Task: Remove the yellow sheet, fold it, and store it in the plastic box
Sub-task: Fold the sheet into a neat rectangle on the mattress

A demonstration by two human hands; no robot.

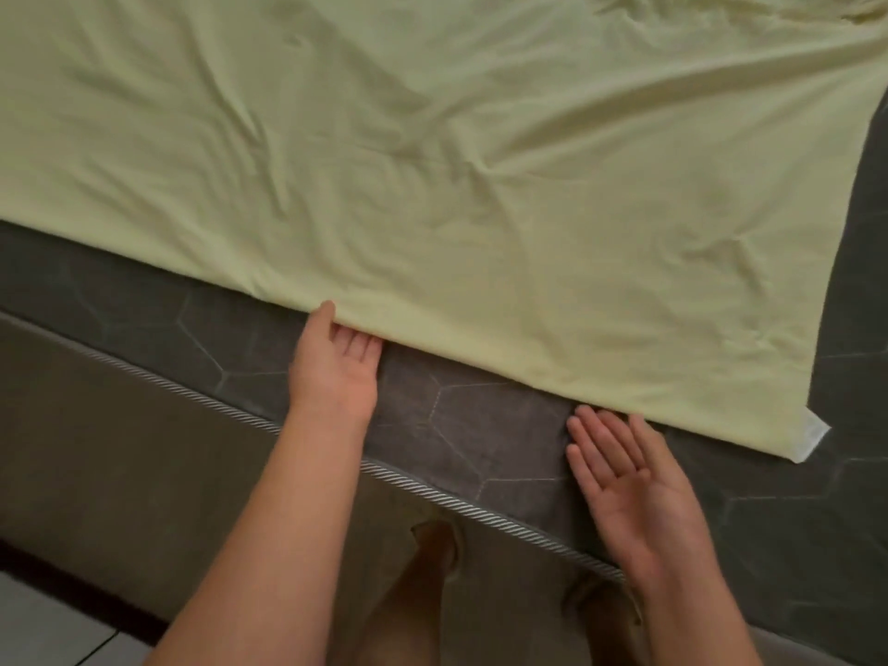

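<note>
Fingers point(358, 346) of the left hand point(336, 367) tucked under the near edge of the yellow sheet point(432, 161), thumb pinching on top, right hand point(629, 478) palm-up beside it, fingers straight and together: looks freed and spread loose on the grey mattress point(456, 425), folding and boxing still ahead.

The sheet point(432, 161) is pale yellow cloth, matt and soft, creased all over, with a small white fabric piece point(814, 435) at its near right corner. The mattress point(480, 425) top is dark grey woven cloth, slightly rough, stitched in hexagon lines. Its edge carries twisted, rope-like piping point(192, 396). The mattress side point(120, 473) is plain matt brownish cloth. The floor point(43, 627) looks like smooth pale tile.
</note>
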